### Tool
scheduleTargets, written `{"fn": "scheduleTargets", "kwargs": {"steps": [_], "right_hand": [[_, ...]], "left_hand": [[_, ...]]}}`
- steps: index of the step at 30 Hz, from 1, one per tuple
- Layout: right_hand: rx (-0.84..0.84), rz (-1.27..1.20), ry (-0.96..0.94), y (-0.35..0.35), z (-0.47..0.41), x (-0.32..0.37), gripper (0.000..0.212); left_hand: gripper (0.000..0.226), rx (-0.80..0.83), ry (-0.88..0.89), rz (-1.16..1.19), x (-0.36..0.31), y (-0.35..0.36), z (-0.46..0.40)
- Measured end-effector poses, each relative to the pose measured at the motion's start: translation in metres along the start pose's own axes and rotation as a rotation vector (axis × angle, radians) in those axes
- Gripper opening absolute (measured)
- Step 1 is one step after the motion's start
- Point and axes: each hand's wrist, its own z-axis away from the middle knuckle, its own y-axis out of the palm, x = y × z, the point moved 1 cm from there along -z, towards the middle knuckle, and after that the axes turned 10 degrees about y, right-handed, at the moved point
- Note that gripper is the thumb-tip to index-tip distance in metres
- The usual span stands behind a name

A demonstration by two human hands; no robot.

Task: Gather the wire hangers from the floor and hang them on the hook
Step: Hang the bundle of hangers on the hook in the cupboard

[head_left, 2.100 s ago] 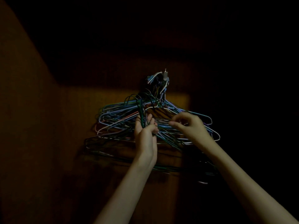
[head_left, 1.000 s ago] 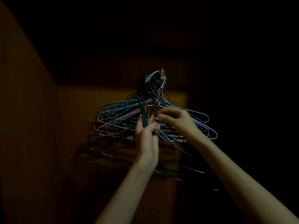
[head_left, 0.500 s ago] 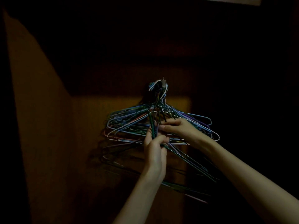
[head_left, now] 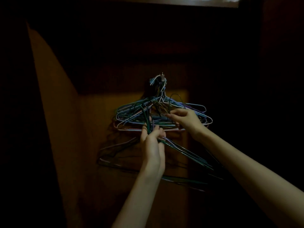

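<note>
A small hook (head_left: 162, 79) on a dark wooden wall carries several coloured wire hangers (head_left: 202, 111) in a tangled stack. My left hand (head_left: 152, 139) grips the necks of a bunch of green and purple wire hangers (head_left: 185, 153) just below the hung stack; their bodies fan down to the right. My right hand (head_left: 185, 120) pinches one green hanger by its neck, its curved top (head_left: 176, 95) raised a little below and right of the hook. The scene is very dim.
The wooden back wall (head_left: 102, 122) is partly lit in orange; a side wall (head_left: 54, 112) angles in on the left. A pale strip (head_left: 213, 0) runs along the top edge. Everything to the right is dark.
The view has tilted so the hook and hangers sit lower in frame. My right hand moved from the bunch's necks to lift a single green hanger's top out and upward. My left hand keeps its grip.
</note>
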Motion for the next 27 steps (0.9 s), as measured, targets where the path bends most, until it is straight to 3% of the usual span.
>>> {"fn": "scheduleTargets", "kwargs": {"steps": [2, 10, 19, 27], "right_hand": [[-0.039, -0.023, 0.033, 0.003, 0.013, 0.001, 0.01], [0.004, -0.049, 0.111, 0.009, 0.062, 0.003, 0.008], [-0.034, 0.301, 0.031, 0.001, 0.1, 0.012, 0.015], [-0.08, 0.408, 0.011, -0.001, 0.114, 0.009, 0.017]], "left_hand": [[0.073, 0.0, 0.0, -0.025, -0.006, -0.006, 0.015], [0.068, -0.037, -0.075, -0.002, -0.022, -0.019, 0.065], [0.067, -0.032, -0.053, 0.002, -0.042, -0.029, 0.111], [0.066, -0.021, -0.045, -0.03, -0.044, -0.037, 0.122]]}}
